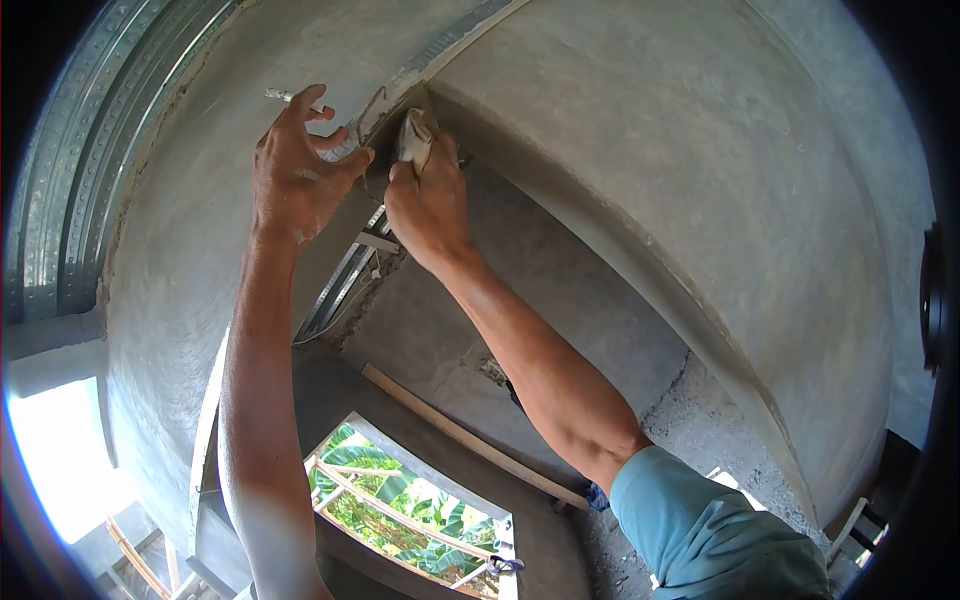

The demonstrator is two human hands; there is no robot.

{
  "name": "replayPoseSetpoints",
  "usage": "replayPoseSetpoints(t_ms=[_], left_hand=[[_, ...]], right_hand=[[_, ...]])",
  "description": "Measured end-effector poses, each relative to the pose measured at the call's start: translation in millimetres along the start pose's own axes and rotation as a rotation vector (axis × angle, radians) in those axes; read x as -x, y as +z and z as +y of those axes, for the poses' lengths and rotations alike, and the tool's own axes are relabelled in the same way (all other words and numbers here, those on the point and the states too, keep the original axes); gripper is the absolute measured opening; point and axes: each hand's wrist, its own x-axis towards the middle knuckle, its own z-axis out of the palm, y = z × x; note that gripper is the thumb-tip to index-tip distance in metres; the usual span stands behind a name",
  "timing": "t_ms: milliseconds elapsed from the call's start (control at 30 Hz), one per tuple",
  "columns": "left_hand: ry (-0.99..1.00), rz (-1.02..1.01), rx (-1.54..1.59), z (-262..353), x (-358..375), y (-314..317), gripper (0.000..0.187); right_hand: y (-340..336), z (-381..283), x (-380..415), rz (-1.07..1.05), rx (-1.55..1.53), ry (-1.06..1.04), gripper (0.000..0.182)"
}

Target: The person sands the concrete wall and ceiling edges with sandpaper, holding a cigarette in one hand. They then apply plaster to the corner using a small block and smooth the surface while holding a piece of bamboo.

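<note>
a pale, crumpled pad (415, 142), soft-looking and uneven, sits in the right hand (432, 195), its fingers closed round it, up by a corner of smooth, faintly streaked grey plaster (680, 150). beside it the left hand (298, 190) is half open, thumb apart from the curled fingers, a short white stick (278, 94) lodged between two of them. a thin bent wire (366, 115) shows between the hands. farther off are ribbed, perforated metal (90, 150), a straight wooden strip (470, 431) and a rectangular window frame (440, 471); both forearms block parts of the background
</note>
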Motion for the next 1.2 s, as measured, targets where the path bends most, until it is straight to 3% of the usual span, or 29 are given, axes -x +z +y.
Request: replayPoseSetpoints(t_ms=[133, 200, 300, 467, 667, 733, 767, 1000, 1067, 1200], left_hand=[[-0.019, 0.006, -0.014, 4, 2, 2, 0.079], [-0.022, 0.013, -0.021, 3, 1, 1, 0.079], [-0.012, 0.002, -0.015, 2, 0, -1, 0.079], [-0.004, -0.021, -0.053, 4, 0, -1, 0.080], [0.007, -0.019, -0.035, 4, 0, -1, 0.080], [0.006, -0.022, -0.037, 5, -1, -1, 0.080], [0.002, -0.026, -0.039, 5, -1, -1, 0.080], [0.012, -0.014, -0.068, 6, -2, -1, 0.079], [-0.026, -0.025, -0.049, 4, -2, -1, 0.081], [-0.012, -0.021, -0.024, 2, -1, 0, 0.082]], right_hand=[[-11, 14, 49, -0.088, 0.039, -0.215, 0.041], [-25, 25, 60, -0.138, 0.002, 0.038, 0.045], [-27, 47, 58, -0.115, -0.002, 0.058, 0.058], [-22, 38, 43, -0.117, -0.054, 0.094, 0.059], [-2, 35, 19, -0.007, -0.066, -0.038, 0.062], [11, 29, 19, 0.073, 0.274, -0.276, 0.065], [14, 29, 20, 0.073, 0.274, -0.276, 0.065], [-23, 57, 42, -0.237, 0.385, -0.413, 0.071], [-28, 53, 42, -0.070, 0.384, -0.380, 0.072], [-2, 43, 18, 0.060, 0.314, -0.346, 0.072]])
